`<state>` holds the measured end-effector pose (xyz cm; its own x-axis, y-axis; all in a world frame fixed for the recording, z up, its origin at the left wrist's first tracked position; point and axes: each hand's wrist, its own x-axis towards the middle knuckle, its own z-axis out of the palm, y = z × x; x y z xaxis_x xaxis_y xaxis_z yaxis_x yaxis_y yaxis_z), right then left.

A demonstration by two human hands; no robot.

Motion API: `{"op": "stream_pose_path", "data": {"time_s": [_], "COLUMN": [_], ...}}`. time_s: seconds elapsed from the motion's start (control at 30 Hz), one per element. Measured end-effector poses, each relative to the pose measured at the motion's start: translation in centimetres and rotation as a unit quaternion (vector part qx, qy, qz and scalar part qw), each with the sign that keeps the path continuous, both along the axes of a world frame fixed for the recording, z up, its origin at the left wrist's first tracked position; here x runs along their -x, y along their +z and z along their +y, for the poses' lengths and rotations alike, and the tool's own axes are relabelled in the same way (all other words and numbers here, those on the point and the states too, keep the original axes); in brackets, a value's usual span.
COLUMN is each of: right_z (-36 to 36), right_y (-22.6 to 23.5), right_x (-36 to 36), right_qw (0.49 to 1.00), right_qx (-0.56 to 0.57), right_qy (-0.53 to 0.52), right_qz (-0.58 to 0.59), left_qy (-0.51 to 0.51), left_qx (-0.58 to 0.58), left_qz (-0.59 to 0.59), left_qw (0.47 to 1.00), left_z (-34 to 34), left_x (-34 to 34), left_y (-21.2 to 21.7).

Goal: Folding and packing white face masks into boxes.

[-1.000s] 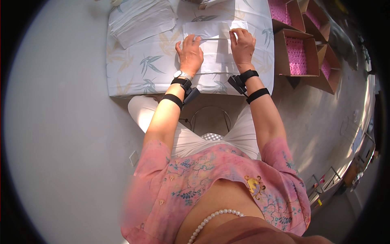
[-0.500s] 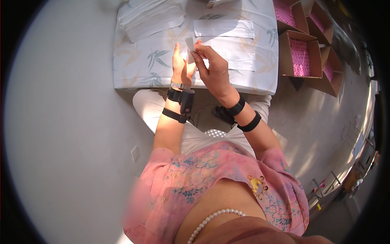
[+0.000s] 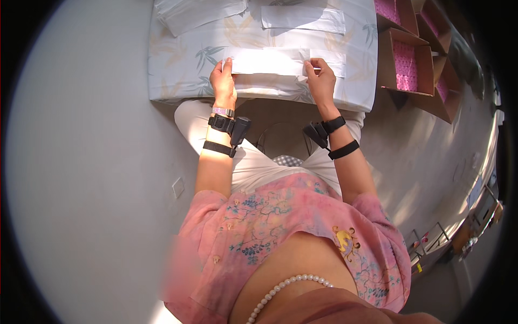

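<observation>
A long white paper-like strip [image 3: 267, 62] stretches between both my hands just over the table's near part, bright in the sunlight. My left hand [image 3: 223, 83] pinches its left end between thumb and fingers. At the other end, my right hand [image 3: 322, 82] grips it near a small raised flap. Beneath that end a similar white strip [image 3: 337, 60] sticks out on the tablecloth. One more flat white strip [image 3: 303, 20] lies farther back.
The table [image 3: 181, 81] has a white cloth with leaf prints. A pile of white sheets [image 3: 202, 12] rests at its far left. On the right, open cardboard boxes [image 3: 426, 62] hold pink bubbly lining [image 3: 404, 65]. A grey wall [image 3: 91, 162] stands left.
My hands have moved apart from close together, the left going left and the right going right. A long white strip now spans them, where my right fingers held a small white piece before.
</observation>
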<state>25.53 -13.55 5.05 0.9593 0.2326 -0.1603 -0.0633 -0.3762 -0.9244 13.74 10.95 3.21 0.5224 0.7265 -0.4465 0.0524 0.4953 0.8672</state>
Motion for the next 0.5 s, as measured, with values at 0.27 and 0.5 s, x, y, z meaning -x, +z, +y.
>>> {"op": "stream_pose_path", "data": {"time_s": [0.27, 0.5], "right_z": [0.4, 0.6], "right_y": [-0.2, -0.1], "right_x": [0.0, -0.2], "right_qw": [0.999, 0.998], "right_qx": [0.033, 0.056], "right_qy": [-0.014, 0.003], "right_qz": [0.019, -0.028], "left_qy": [-0.024, -0.015], "left_qx": [-0.166, -0.203], "left_qz": [0.08, 0.108], "left_qw": [0.983, 0.973], "left_z": [-0.2, 0.1], "left_x": [0.9, 0.8], "left_y": [0.6, 0.6]}}
